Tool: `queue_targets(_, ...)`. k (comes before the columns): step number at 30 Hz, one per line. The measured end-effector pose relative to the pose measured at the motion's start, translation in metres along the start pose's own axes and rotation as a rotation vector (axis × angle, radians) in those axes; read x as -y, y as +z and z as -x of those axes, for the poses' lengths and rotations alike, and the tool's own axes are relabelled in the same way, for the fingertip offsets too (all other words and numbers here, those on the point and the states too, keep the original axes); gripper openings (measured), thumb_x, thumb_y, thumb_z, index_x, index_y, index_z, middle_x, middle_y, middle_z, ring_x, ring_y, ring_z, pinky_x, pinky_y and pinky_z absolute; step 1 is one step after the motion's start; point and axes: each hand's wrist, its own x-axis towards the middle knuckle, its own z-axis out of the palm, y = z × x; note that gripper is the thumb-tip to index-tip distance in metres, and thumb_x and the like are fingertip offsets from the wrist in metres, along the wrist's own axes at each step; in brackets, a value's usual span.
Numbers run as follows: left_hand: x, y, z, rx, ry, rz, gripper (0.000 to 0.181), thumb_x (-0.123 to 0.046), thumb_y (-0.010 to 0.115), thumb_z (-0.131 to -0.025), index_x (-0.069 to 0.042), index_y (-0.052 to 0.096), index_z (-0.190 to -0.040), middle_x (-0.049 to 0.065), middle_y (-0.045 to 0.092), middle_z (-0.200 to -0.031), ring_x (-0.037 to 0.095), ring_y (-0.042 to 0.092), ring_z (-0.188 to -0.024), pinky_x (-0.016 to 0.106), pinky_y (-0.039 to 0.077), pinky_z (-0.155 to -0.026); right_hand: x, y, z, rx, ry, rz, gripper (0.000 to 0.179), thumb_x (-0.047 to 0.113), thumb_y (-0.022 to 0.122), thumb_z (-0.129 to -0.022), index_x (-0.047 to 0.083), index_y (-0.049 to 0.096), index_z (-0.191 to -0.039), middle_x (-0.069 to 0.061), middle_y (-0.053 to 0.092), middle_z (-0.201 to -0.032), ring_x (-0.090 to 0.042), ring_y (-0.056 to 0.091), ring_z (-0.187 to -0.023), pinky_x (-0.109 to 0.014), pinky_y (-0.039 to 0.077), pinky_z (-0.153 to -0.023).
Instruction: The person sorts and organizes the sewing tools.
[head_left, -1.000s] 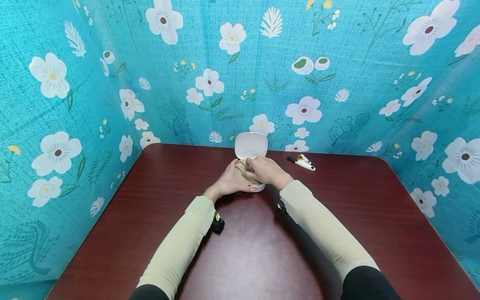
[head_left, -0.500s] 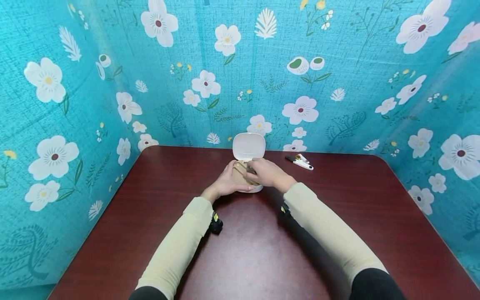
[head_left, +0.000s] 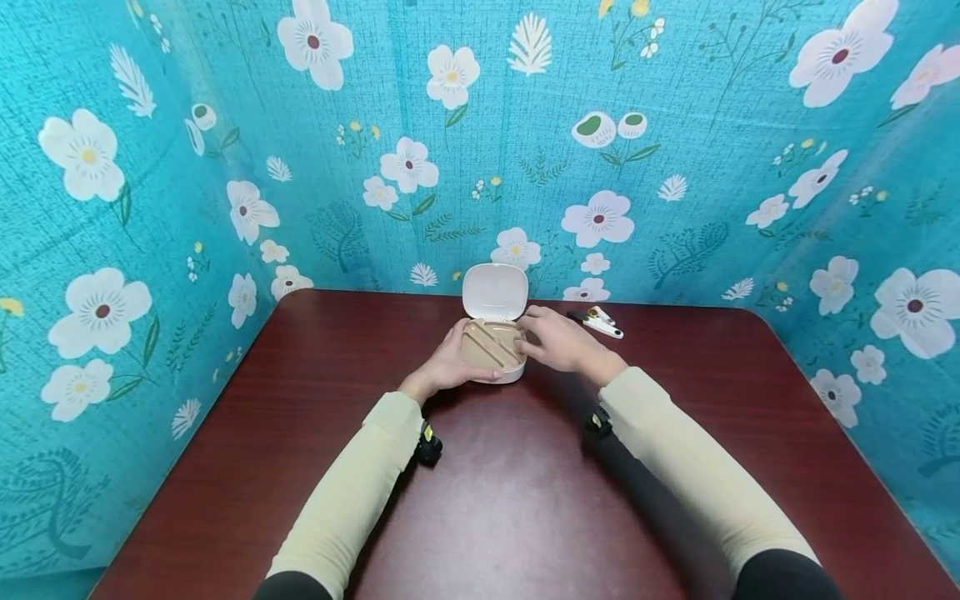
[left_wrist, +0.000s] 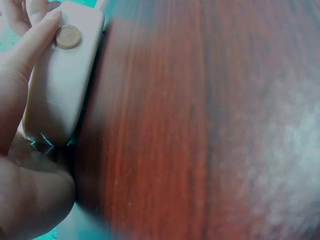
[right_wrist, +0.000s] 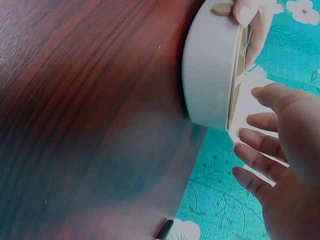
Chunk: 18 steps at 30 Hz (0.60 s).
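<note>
A small white case (head_left: 510, 377) stands on the table with its lid (head_left: 495, 292) raised at the back. Inside shows a beige tray (head_left: 477, 353) with raised dividers. My left hand (head_left: 447, 362) grips the case's left side, its thumb along the front near a round tan button (left_wrist: 68, 37). At the case's right edge is my right hand (head_left: 564, 342), covering part of the tray in the head view. In the right wrist view its fingers (right_wrist: 257, 159) are spread and loosely bent beside the opening, with nothing between them.
Behind the right hand, a slim white item with a black end (head_left: 600, 323) lies on the dark red-brown table (head_left: 487, 500). A blue flowered cloth (head_left: 360, 125) hangs behind the table and at both sides.
My right hand has moved off the middle of the tray to its right edge, uncovering the dividers. The left hand keeps its hold on the case.
</note>
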Motion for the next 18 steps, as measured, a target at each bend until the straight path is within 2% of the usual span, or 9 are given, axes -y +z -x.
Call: queue_targets(18, 0.001, 0.002, 0.000, -0.022, 0.011, -0.002, 0.107, -0.036, 0.099, -0.064, -0.014, 0.037, -0.148, 0.010, 0.047, -0.135, 0.026, 0.048, -0.122, 0.042, 0.039, -0.107, -0.026, -0.007, 0.018, -0.016, 0.079, -0.007, 0.032, 0.022, 0.070, -0.097, 0.000, 0.070, -0.120, -0.014, 0.065, -0.114, -0.029, 0.063, -0.106, -0.047, 0.052, -0.094)
